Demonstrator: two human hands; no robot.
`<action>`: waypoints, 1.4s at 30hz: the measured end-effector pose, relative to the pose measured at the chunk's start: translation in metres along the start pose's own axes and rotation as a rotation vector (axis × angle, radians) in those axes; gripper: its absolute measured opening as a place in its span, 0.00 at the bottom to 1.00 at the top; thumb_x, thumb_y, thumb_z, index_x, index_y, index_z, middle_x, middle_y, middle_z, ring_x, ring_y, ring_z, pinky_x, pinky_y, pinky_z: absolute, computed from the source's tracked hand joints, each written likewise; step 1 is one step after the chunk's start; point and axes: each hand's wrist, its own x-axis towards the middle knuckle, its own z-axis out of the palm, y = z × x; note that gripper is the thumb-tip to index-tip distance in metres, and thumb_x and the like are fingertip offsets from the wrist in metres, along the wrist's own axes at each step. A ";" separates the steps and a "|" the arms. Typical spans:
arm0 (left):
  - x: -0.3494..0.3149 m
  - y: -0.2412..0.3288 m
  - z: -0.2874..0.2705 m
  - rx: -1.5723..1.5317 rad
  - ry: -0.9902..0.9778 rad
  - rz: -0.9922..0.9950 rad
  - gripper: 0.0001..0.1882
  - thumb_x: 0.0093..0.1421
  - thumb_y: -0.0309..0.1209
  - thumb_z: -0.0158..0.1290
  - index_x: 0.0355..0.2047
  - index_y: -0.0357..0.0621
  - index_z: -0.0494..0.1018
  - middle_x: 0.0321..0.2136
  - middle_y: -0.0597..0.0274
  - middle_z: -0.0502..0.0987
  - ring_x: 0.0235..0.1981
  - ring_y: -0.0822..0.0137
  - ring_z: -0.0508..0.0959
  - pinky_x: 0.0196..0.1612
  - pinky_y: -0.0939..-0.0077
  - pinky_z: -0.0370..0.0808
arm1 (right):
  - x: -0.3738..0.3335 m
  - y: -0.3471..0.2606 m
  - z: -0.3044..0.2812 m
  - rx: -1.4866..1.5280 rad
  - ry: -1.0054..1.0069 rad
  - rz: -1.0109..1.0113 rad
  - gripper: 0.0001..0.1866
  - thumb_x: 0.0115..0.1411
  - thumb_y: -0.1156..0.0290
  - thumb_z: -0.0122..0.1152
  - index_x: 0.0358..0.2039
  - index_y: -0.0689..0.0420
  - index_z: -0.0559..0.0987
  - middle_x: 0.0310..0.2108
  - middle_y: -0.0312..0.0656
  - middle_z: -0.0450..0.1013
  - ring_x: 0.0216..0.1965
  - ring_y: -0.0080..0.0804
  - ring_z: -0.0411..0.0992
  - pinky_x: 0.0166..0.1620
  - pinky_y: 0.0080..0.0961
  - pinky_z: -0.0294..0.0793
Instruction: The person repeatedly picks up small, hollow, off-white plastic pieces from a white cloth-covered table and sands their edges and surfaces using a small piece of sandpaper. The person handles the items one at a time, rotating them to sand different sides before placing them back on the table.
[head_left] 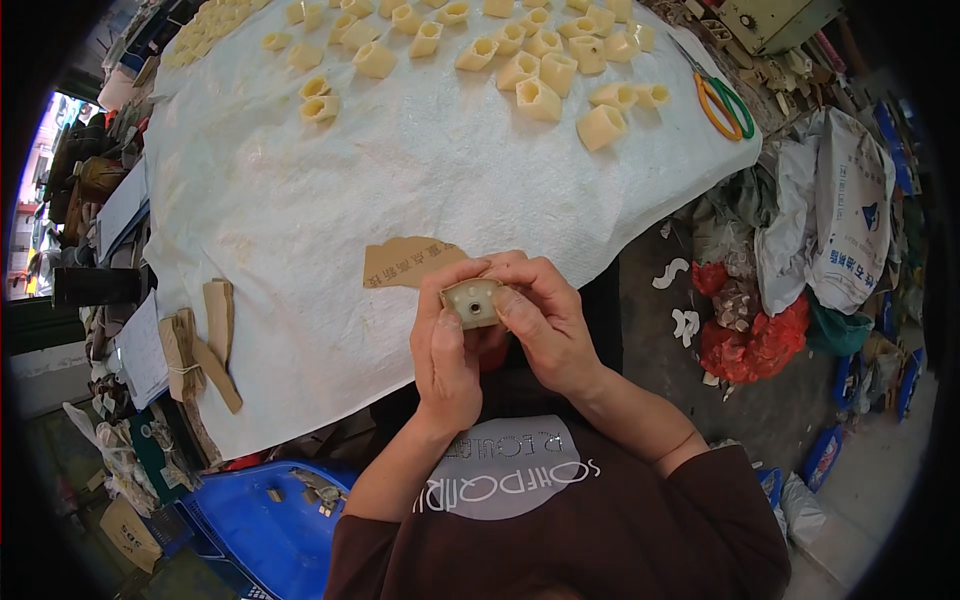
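My left hand (447,350) and my right hand (548,325) hold one small pale, greenish-beige molded block (473,301) between them, above the near edge of the cloth. Its face toward me shows a dark round hole and a few lighter dots. A brownish edge runs along its top; I cannot tell whether that is a separate strip. The left thumb presses its lower left side and the right thumb its right side. Just beyond the fingers, a torn piece of brown cardboard (400,264) lies flat on the white cloth (290,230).
Many hollow pale-yellow pieces (538,100) stand across the far side. Scissors (722,106) with orange and green handles lie at far right. Cardboard strips (198,345) are at left. A blue tub (265,525) sits lower left; red bags (755,345) lie on the floor at right.
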 end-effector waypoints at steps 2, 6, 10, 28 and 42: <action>-0.003 -0.001 0.001 0.108 0.050 -0.009 0.23 0.59 0.42 0.36 0.48 0.38 0.59 0.40 0.56 0.67 0.40 0.67 0.70 0.41 0.75 0.68 | -0.001 0.006 -0.003 -0.234 -0.001 -0.172 0.09 0.61 0.71 0.46 0.40 0.60 0.68 0.39 0.39 0.65 0.34 0.17 0.64 0.30 0.11 0.66; -0.005 -0.008 0.005 0.148 0.079 0.092 0.22 0.59 0.43 0.36 0.46 0.39 0.60 0.39 0.56 0.68 0.38 0.67 0.70 0.40 0.76 0.69 | -0.002 0.012 0.003 -0.428 0.052 -0.382 0.10 0.60 0.71 0.46 0.41 0.61 0.68 0.38 0.41 0.64 0.35 0.21 0.65 0.33 0.15 0.68; -0.001 0.002 0.000 -0.035 0.022 -0.063 0.21 0.60 0.43 0.35 0.45 0.40 0.61 0.39 0.56 0.68 0.38 0.67 0.71 0.41 0.75 0.68 | -0.010 -0.005 0.007 -0.059 0.083 0.097 0.10 0.60 0.73 0.46 0.42 0.60 0.66 0.40 0.43 0.65 0.39 0.28 0.65 0.44 0.24 0.65; -0.001 0.005 -0.002 -0.077 -0.041 -0.131 0.18 0.60 0.34 0.38 0.50 0.42 0.55 0.42 0.57 0.64 0.39 0.67 0.70 0.39 0.75 0.70 | -0.003 0.009 0.004 -0.240 0.061 -0.133 0.11 0.61 0.71 0.46 0.42 0.60 0.67 0.42 0.45 0.62 0.41 0.30 0.63 0.45 0.24 0.63; -0.001 0.008 -0.021 0.015 -0.333 -0.295 0.27 0.45 0.38 0.53 0.43 0.37 0.60 0.30 0.58 0.69 0.29 0.73 0.69 0.29 0.83 0.65 | 0.023 -0.011 -0.014 0.386 -0.372 0.405 0.11 0.57 0.64 0.50 0.25 0.57 0.73 0.49 0.50 0.61 0.49 0.34 0.59 0.52 0.32 0.58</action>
